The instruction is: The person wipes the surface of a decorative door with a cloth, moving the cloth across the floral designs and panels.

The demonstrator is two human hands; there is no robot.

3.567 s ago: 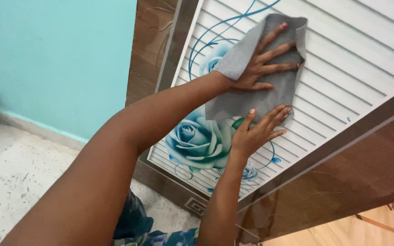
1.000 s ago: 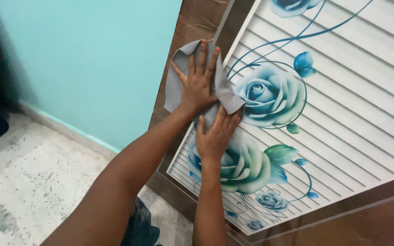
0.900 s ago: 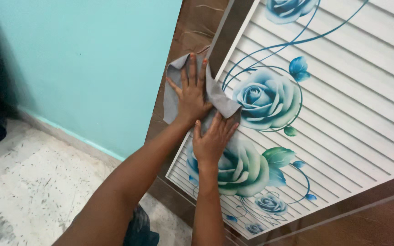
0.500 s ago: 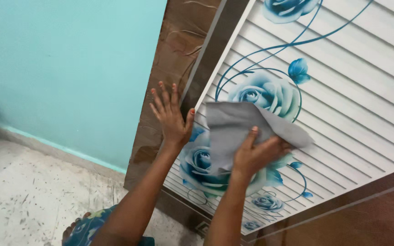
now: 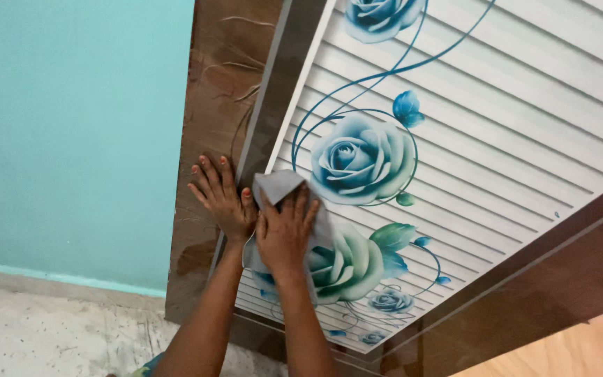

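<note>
The grey cloth (image 5: pixel 280 192) now sits under the right hand (image 5: pixel 286 234) alone — bunched smaller, low on the panel's left edge over the lower rose (image 5: pixel 347 262). The left hand (image 5: pixel 219 197) is off it — flat on the brown frame (image 5: pixel 221 105).
</note>
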